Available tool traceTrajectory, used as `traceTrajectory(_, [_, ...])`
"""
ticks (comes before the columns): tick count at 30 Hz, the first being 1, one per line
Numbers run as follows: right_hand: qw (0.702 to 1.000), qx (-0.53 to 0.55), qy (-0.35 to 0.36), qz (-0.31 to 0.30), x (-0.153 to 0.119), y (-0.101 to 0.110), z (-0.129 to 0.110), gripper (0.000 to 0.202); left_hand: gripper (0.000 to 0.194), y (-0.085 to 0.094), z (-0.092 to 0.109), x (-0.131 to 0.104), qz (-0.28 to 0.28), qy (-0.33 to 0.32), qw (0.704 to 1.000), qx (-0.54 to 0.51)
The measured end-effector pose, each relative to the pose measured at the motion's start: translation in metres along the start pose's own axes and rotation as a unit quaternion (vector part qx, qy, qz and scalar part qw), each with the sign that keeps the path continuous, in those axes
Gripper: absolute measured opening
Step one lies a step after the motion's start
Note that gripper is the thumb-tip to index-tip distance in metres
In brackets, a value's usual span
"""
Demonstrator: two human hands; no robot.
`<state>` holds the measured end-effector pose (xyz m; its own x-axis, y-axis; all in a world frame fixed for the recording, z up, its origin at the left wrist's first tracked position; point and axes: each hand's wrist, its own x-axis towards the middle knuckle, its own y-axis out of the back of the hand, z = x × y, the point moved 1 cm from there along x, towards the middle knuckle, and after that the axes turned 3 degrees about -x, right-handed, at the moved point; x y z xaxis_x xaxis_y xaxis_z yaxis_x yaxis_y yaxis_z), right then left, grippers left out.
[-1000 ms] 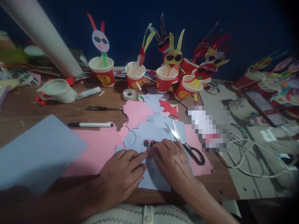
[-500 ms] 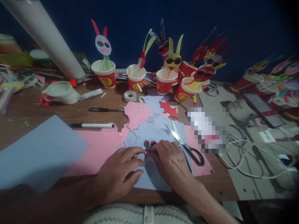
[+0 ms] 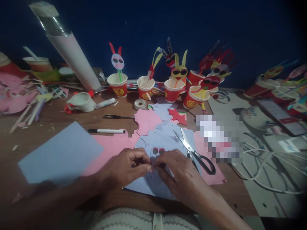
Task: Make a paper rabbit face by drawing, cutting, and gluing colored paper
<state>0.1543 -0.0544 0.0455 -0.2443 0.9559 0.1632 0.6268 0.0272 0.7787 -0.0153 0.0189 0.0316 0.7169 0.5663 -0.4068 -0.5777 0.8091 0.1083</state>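
My left hand is closed, thumb against curled fingers, over a pale blue paper sheet. Opposite it, my right hand also pinches, its fingertips almost meeting the left thumb. Something tiny and pinkish may be between the fingertips, too small to name. Just beyond them lie two dark oval eye cutouts with red upper edges, on a round pale paper piece partly hidden by my hands. Scissors with black handles lie with blades apart, right beside my right hand.
Pink paper and a blue sheet spread to the left, with a marker and a pen behind. Paper cups holding paper-faced sticks line the back. A tape roll, white cup and cables lie around.
My left fingers have curled from stretched out into a pinch, and both hands have drawn slightly back from the eye cutouts. The camera view has shifted left and up.
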Motion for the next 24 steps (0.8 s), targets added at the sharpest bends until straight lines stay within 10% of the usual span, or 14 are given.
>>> traceTrajectory(14, [0.990,0.088,-0.029,0.110,0.010,0.009,0.003,0.020,0.014,0.000,0.016,0.000,0.031,0.014,0.996,-0.077])
traceTrajectory(20, [0.965,-0.175,-0.143,0.132,-0.042,0.028,0.051,0.022,0.012,0.011,0.030,0.003,0.110,-0.026,0.985,-0.131])
traceTrajectory(24, [0.944,-0.259,-0.203,0.033,-0.074,0.029,0.081,0.023,0.018,0.017,0.039,0.005,0.128,-0.040,0.976,-0.170])
